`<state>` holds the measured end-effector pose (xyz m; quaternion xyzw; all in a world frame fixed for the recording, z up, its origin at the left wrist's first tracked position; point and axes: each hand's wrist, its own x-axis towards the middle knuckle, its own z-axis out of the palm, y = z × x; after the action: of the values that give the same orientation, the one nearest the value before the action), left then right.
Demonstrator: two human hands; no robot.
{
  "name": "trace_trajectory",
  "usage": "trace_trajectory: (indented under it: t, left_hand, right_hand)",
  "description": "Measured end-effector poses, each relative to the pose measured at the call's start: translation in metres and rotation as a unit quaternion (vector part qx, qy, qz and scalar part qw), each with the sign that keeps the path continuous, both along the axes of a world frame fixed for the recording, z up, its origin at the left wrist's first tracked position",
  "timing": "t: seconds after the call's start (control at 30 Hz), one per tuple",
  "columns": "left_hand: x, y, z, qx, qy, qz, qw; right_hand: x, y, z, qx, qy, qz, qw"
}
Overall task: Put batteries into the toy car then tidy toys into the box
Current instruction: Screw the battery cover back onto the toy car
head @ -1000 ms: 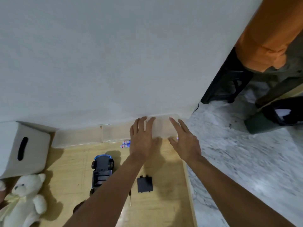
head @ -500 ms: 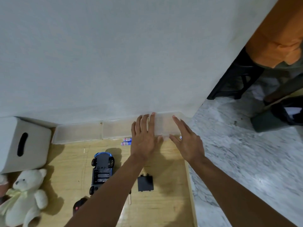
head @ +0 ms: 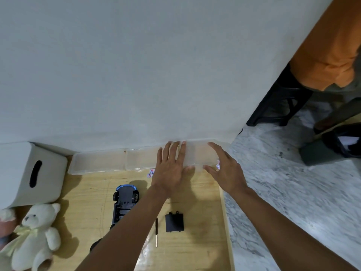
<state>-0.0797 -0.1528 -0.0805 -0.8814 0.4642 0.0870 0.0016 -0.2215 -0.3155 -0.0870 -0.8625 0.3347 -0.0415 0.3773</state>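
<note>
A blue toy car [head: 125,203] lies upside down on the wooden table, its battery bay uncovered. Its black battery cover [head: 174,222] and a small screwdriver [head: 156,232] lie to its right. Batteries [head: 151,173] rest near the wall, partly hidden by my left hand [head: 171,169]; another battery [head: 217,164] peeks out by my right hand [head: 226,171]. Both hands grip a small translucent plastic lid or box [head: 199,155] against the wall, one on each side. A cream teddy bear [head: 33,237] lies at the lower left.
A white storage box [head: 19,173] with a slot handle stands at the left. A long clear tray [head: 101,162] sits along the wall. The table edge [head: 226,222] drops to a marble floor on the right, where a person in orange and a black stool are.
The view has shifted slightly. Both hands stay on the translucent piece, with my left hand's fingers reaching a little further over it.
</note>
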Motion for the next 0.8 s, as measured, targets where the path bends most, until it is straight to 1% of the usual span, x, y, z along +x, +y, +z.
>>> trace_trajectory:
  t: [0.1, 0.13, 0.27, 0.37, 0.47, 0.53, 0.6, 0.67, 0.73, 0.8]
  left_hand:
    - [0.000, -0.001, 0.001, 0.024, 0.000, 0.010, 1.000]
    - [0.000, -0.002, 0.002, 0.029, -0.001, 0.011, 0.999]
    - [0.004, -0.002, 0.009, 0.043, -0.011, 0.006, 0.999]
    - [0.007, 0.000, 0.015, 0.031, -0.010, 0.001, 0.999]
    - [0.014, 0.003, 0.022, -0.035, 0.039, 0.019, 0.998]
    - [0.018, 0.004, 0.026, -0.109, 0.100, 0.048, 0.988]
    - [0.017, 0.002, 0.029, -0.201, 0.158, 0.077, 0.964]
    - [0.013, -0.003, 0.032, -0.268, 0.182, 0.100, 0.941]
    - [0.010, -0.009, 0.034, -0.311, 0.204, 0.114, 0.921]
    - [0.009, -0.014, 0.036, -0.341, 0.218, 0.122, 0.906]
  right_hand:
    - [-0.006, 0.000, -0.003, 0.086, -0.044, -0.048, 0.994]
    - [-0.007, 0.000, -0.004, 0.100, -0.048, -0.058, 0.992]
    - [-0.005, -0.002, -0.006, 0.080, -0.032, -0.070, 0.994]
    - [-0.003, -0.003, -0.007, 0.064, -0.020, -0.076, 0.995]
    - [-0.002, -0.002, -0.006, 0.037, 0.003, -0.078, 0.996]
    - [-0.003, 0.000, -0.005, 0.030, 0.007, -0.072, 0.997]
    - [-0.004, 0.002, -0.005, 0.009, 0.003, -0.061, 0.998]
    - [-0.007, 0.008, -0.002, -0.008, -0.024, -0.053, 0.998]
    - [-0.010, 0.013, 0.001, -0.016, -0.055, -0.052, 0.997]
    - [-0.011, 0.013, 0.003, -0.030, -0.056, -0.049, 0.997]
